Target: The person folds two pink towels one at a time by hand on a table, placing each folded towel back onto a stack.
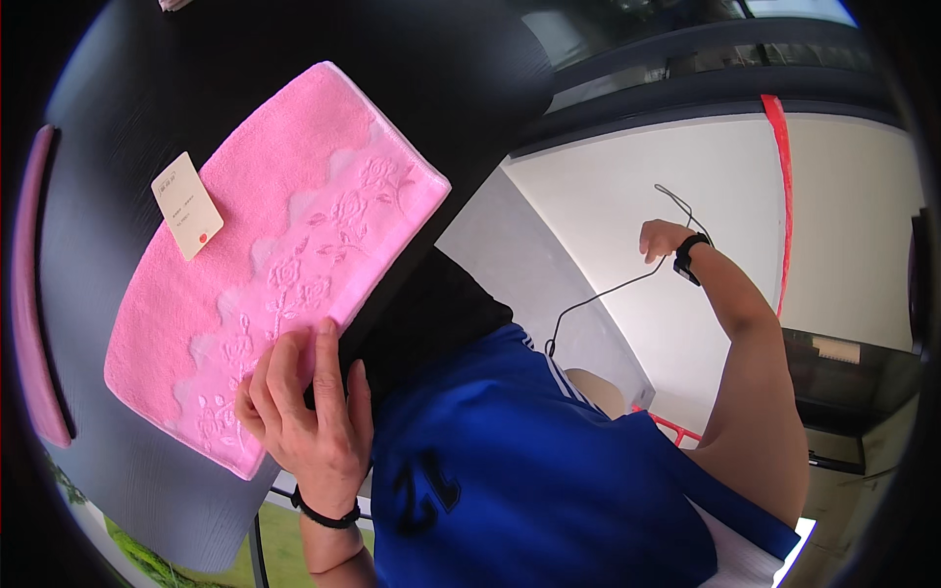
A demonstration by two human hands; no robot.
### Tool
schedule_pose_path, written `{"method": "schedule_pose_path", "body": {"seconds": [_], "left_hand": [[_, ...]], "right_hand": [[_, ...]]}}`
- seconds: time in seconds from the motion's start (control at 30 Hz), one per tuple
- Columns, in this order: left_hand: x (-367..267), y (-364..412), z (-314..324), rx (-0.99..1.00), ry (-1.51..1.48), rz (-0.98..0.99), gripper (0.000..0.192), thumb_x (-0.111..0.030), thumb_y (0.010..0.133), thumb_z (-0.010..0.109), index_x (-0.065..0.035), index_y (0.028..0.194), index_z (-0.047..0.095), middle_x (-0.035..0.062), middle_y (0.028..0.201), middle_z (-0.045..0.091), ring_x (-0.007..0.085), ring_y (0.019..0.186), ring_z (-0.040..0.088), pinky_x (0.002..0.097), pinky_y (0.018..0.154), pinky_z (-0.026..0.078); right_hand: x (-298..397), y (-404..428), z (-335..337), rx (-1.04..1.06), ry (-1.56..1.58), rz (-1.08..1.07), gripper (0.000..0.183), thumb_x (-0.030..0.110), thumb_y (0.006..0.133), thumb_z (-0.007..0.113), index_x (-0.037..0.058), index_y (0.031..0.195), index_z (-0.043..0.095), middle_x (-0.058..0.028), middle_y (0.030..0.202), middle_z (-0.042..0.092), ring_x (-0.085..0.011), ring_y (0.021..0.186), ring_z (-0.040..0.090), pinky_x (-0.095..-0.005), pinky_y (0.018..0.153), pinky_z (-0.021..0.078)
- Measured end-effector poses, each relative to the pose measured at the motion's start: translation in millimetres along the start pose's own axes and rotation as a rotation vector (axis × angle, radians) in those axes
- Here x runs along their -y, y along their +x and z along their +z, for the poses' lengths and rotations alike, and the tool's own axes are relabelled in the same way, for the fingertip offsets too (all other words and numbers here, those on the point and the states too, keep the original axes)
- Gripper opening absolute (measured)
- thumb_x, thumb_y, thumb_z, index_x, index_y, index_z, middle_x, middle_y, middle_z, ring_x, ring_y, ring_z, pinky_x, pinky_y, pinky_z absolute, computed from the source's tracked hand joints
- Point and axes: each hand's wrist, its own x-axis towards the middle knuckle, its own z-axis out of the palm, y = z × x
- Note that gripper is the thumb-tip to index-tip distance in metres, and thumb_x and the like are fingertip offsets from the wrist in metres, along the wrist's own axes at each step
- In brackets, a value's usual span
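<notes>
A folded pink terry towel (242, 242) lies on a dark table, with an embroidered rose band along its near side. My left hand (309, 411) rests on that band near the hem. Its bent fingertips touch the cloth, while the thumb stays off the towel. A cream paper tag (187, 206) with writing and a red dot lies across the towel's far left edge. Away to the right, my right hand (664, 239) is raised with fingers bent, apart from the towel. A thin dark cable (606, 292) passes by its wrist; whether the fingers touch it is unclear.
The dark wood-grain table (184, 507) has a curved edge towards me. Another pink cloth item (37, 294) lies at its far left. Beyond my right hand are a pale wall panel (581, 176) and a red strip (784, 191). A red frame (676, 428) stands beside my right arm.
</notes>
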Motion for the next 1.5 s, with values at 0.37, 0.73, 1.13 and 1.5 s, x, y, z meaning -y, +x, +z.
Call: {"method": "schedule_pose_path", "body": {"seconds": [0.37, 0.73, 1.13, 1.5], "left_hand": [[-7.8, 1.5, -0.4, -0.076, 0.046, -0.036, 0.058, -0.014, 0.081, 0.088, -0.0124, 0.138, 0.075, 0.0114, 0.130, 0.066, 0.0313, 0.117, 0.066, 0.0485, 0.105, 0.043], [2.5, -41.1, -38.6, -0.264, 0.133, -0.205, 0.053, 0.002, 0.077, 0.086, -0.0063, 0.128, 0.076, 0.0147, 0.128, 0.071, 0.0361, 0.116, 0.067, 0.0473, 0.101, 0.053], [8.7, -52.0, -41.1, -0.285, 0.094, -0.325, 0.035, 0.005, 0.080, 0.085, -0.0020, 0.115, 0.079, 0.0133, 0.118, 0.072, 0.0322, 0.109, 0.069, 0.0411, 0.093, 0.058], [15.8, -50.7, -38.6, -0.352, 0.001, -0.385, 0.034, 0.007, 0.079, 0.085, -0.0022, 0.111, 0.079, 0.0117, 0.113, 0.071, 0.0309, 0.103, 0.067, 0.0391, 0.085, 0.057]], "right_hand": [[210.7, 16.6, -103.3, -0.725, 1.516, -1.077, 0.023, 0.015, 0.109, 0.066, -0.0047, 0.114, 0.077, -0.0124, 0.104, 0.081, -0.0208, 0.092, 0.078, -0.0305, 0.084, 0.0609], [270.8, -106.2, -118.8, -1.757, 0.356, -1.567, 0.021, 0.006, 0.083, 0.087, 0.0011, 0.096, 0.072, -0.0093, 0.093, 0.069, -0.0265, 0.079, 0.066, -0.0369, 0.071, 0.0520], [316.8, -104.6, -153.9, -1.495, 0.060, -1.765, 0.024, 0.005, 0.085, 0.081, 0.0012, 0.108, 0.075, -0.0098, 0.113, 0.071, -0.0274, 0.102, 0.069, -0.0398, 0.086, 0.0551], [323.6, -111.3, -162.5, -1.689, -0.031, -1.753, 0.020, -0.004, 0.076, 0.075, -0.0028, 0.096, 0.076, -0.0112, 0.101, 0.071, -0.0296, 0.091, 0.069, -0.0395, 0.073, 0.0547]]}}
